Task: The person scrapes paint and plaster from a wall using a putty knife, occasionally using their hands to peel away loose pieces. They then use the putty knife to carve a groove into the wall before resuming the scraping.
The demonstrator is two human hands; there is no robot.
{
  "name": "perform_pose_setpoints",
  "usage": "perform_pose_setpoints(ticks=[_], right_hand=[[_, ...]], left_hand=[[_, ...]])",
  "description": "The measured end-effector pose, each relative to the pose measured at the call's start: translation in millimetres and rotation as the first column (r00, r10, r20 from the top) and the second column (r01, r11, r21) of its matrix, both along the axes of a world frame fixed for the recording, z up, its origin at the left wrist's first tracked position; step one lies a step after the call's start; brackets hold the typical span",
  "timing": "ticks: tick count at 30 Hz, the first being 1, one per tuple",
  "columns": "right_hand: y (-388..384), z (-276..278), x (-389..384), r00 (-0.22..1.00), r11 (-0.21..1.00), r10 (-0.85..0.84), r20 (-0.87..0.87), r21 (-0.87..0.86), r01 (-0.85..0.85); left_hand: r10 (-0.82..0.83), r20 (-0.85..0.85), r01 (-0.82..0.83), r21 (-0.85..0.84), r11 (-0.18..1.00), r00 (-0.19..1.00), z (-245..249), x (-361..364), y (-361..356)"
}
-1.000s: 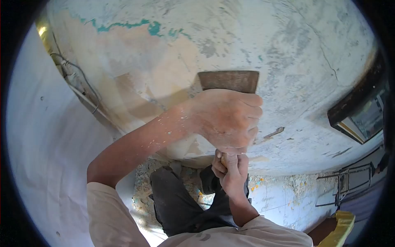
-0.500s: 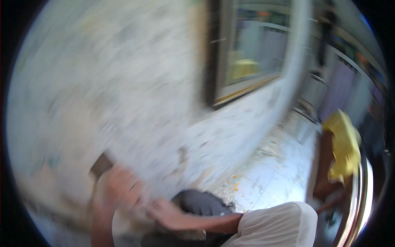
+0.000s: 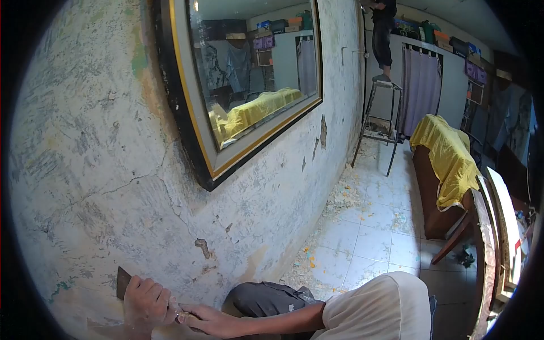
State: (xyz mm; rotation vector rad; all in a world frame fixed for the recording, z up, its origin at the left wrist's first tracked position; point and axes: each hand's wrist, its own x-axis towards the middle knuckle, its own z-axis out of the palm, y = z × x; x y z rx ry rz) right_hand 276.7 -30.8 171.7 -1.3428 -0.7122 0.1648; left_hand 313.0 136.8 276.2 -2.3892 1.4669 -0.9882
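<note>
A scraper (image 3: 123,283) with a dark, flat blade is held in front of the worn wall at lower left. My left hand (image 3: 148,300) is closed around it just behind the blade, its fingers hiding the middle of the tool. Behind it, my right hand (image 3: 211,321) grips the handle end. The blade's edge overlaps the scuffed wall (image 3: 124,209) in this view. My bent knee in dark trousers (image 3: 263,300) is beside the wall, under my right forearm.
A framed mirror (image 3: 212,164) hangs above my hands. Plaster debris (image 3: 345,190) lies along the tiled floor (image 3: 374,243). Farther off, a person (image 3: 383,37) stands on a tall stool (image 3: 379,136). At right are furniture under yellow cloth (image 3: 447,158) and leaning boards (image 3: 504,221).
My view has turned right and steadied, so the mirror appears farther left and the stool shows fully. Both hands sit lower in view, still on the scraper.
</note>
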Motion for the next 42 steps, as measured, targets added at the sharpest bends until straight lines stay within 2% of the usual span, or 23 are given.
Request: perform_pose_setpoints(ticks=[2,4,5,6,7,8,9,11,14,17,21,23,27,30,33,35,38,42], right_hand=[[-13,11,-7,0.987,0.990,0.137,-0.081,-0.019,-0.139],[-5,-23,-4,1.000,0.992,-0.022,0.000,-0.127,0.022],[-8,-27,-6,0.985,0.949,-0.116,0.127,-0.278,0.148],[-14,-29,-5,0.999,0.951,-0.029,-0.043,-0.308,0.015],[-25,-9,-9,0.989,0.979,-0.006,-0.149,-0.203,-0.024],[-25,-3,-9,0.995,0.972,-0.086,-0.047,-0.224,0.074],[-26,3,-8,0.984,0.954,-0.171,0.055,-0.241,0.179],[-26,15,-7,0.934,0.999,-0.028,-0.356,-0.047,0.012],[-16,19,-7,0.961,1.000,0.012,-0.277,0.008,-0.010],[4,9,4,0.989,1.000,0.020,-0.149,0.010,-0.019],[14,12,8,0.971,0.999,0.052,-0.233,0.010,-0.051],[18,6,11,0.970,0.999,0.028,-0.240,0.022,-0.024],[24,-5,7,0.990,0.998,-0.045,-0.131,0.046,0.051],[23,2,5,0.994,0.999,-0.025,-0.106,0.025,0.028],[22,17,6,0.998,0.998,-0.021,-0.062,-0.052,0.018],[22,24,3,0.997,0.997,-0.026,-0.069,-0.067,0.022],[23,8,-2,0.997,1.000,0.008,-0.071,-0.003,-0.008],[24,6,2,0.998,0.998,0.028,-0.059,-0.062,-0.031]], left_hand=[[-0.026,-0.010,0.026,0.043,0.999,1.000,10,-1,-6],[0.009,-0.021,-0.008,0.044,0.999,1.000,10,-8,-6],[0.020,-0.008,-0.020,0.035,0.999,1.000,9,-11,-8],[0.030,0.058,-0.032,0.021,0.999,0.998,9,-12,-11],[0.092,0.047,-0.093,0.037,0.995,0.995,12,-16,-12],[0.115,0.162,-0.111,-0.034,0.993,0.980,12,-18,-18],[0.217,0.260,-0.191,-0.122,0.974,0.941,3,-21,-22],[0.418,0.192,-0.319,-0.396,0.861,0.888,-3,-36,-35],[0.603,-0.200,-0.574,-0.626,0.528,0.772,-16,-60,-51],[0.672,-0.284,-0.641,-0.673,0.369,0.684,-13,-68,-51],[0.649,-0.424,-0.726,-0.618,0.302,0.631,-4,-73,-53],[0.720,-0.421,-0.786,-0.550,0.282,0.552,-3,-71,-56],[0.782,-0.421,-0.831,-0.514,0.212,0.460,-9,-64,-64],[0.769,-0.424,-0.828,-0.510,0.233,0.478,-7,-68,-64],[0.691,-0.444,-0.742,-0.640,0.200,0.570,-4,-67,-56],[0.691,-0.444,-0.745,-0.634,0.209,0.571,-4,-66,-53],[0.662,-0.473,-0.742,-0.642,0.193,0.582,-18,-70,-57],[0.663,-0.467,-0.743,-0.637,0.207,0.585,-15,-70,-49]])
